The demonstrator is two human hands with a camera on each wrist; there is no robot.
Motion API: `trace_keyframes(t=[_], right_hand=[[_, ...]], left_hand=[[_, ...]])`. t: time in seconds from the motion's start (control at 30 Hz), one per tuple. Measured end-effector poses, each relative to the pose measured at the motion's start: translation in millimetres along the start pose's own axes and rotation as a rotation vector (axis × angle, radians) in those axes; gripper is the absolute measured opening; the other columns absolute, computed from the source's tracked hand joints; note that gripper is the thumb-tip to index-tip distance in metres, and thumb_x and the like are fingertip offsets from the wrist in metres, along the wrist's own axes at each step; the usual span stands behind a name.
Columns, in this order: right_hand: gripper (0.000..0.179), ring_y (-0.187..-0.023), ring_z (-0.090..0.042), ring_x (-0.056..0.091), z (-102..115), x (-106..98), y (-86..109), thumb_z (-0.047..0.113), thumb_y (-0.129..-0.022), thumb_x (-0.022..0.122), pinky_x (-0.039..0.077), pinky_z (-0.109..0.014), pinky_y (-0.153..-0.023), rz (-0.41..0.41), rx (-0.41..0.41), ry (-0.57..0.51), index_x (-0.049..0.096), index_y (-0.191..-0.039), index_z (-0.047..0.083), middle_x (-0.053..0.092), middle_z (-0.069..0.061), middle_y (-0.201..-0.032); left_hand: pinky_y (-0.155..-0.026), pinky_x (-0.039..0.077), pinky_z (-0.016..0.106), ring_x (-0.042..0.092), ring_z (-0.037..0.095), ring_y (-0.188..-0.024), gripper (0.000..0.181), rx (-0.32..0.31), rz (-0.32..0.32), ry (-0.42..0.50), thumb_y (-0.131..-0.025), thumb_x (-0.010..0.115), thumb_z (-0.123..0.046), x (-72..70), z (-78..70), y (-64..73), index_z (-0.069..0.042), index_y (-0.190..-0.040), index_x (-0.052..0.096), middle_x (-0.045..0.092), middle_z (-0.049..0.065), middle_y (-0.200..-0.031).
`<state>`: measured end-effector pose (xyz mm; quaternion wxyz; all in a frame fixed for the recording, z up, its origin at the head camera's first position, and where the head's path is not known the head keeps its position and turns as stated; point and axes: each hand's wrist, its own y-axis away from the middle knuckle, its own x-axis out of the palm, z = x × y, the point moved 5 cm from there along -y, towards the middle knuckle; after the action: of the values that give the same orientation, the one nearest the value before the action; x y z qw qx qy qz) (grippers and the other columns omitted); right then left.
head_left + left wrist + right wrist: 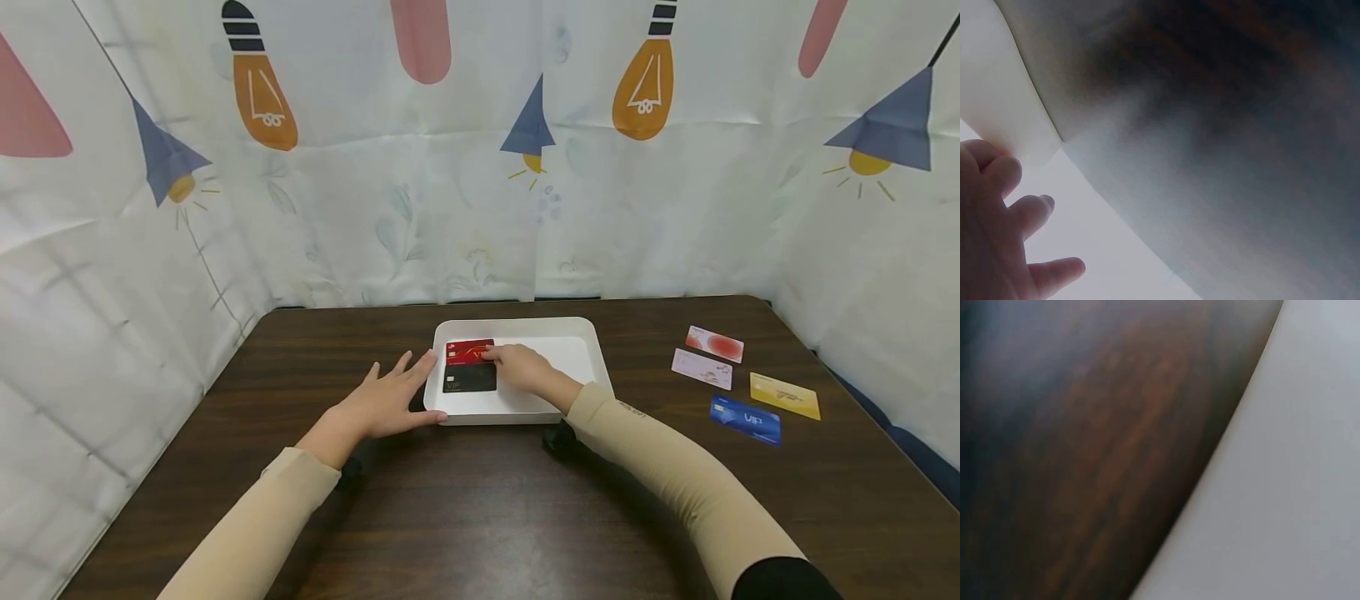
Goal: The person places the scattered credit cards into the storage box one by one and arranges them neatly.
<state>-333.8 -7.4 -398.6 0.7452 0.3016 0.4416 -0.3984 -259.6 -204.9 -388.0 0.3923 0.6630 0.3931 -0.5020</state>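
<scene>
A white tray (555, 350) sits on the dark wooden table, with a red card (461, 352) and a black VIP card (470, 379) at its left end. The red card lies just above the black one. My right hand (525, 368) reaches over the tray's front rim and pinches the red card by its right end. Fingers spread, my left hand (390, 402) rests against the tray's left side, its thumb at the front left corner. In the left wrist view, the left hand's fingers (1029, 215) show beside the pale tray wall (1016, 94). The right hand is outside the right wrist view.
To the right of the tray lie a red-and-white card (715, 344), a pale pink card (702, 369), a yellow card (784, 396) and a blue VIP card (746, 419). A patterned white curtain (465, 217) hangs behind the table (480, 517) and along its sides.
</scene>
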Motion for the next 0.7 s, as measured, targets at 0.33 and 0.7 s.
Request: trace_keyframes(t=[0.33, 0.7], right_hand=[[0.045, -0.143, -0.027, 0.044, 7.4, 6.2, -0.2, 0.019, -0.107, 0.056, 0.042, -0.048, -0.112, 0.07, 0.014, 0.124, 0.052, -0.15, 0.007, 0.043, -0.013, -0.158], [0.06, -0.121, -0.029, 0.058, 3.1, -1.9, 5.5, 0.024, -0.091, 0.08, 0.05, -0.044, -0.101, 0.009, -0.002, -0.007, 0.059, -0.147, 0.016, 0.053, -0.015, -0.142]], left_hand=[[-0.114, 0.011, 0.074, 0.019, 0.041, -0.153, 0.106, 0.002, -0.005, -0.004, -0.091, 0.059, -0.071, -1.2, -0.9, 0.1, -0.009, -0.165, 0.016, 0.029, 0.014, -0.165], [-0.115, 0.01, 0.074, 0.018, 0.04, -0.154, 0.106, -0.002, 0.007, 0.003, -0.091, 0.06, -0.071, -1.8, -1.7, 1.2, -0.009, -0.165, 0.015, 0.029, 0.014, -0.165]])
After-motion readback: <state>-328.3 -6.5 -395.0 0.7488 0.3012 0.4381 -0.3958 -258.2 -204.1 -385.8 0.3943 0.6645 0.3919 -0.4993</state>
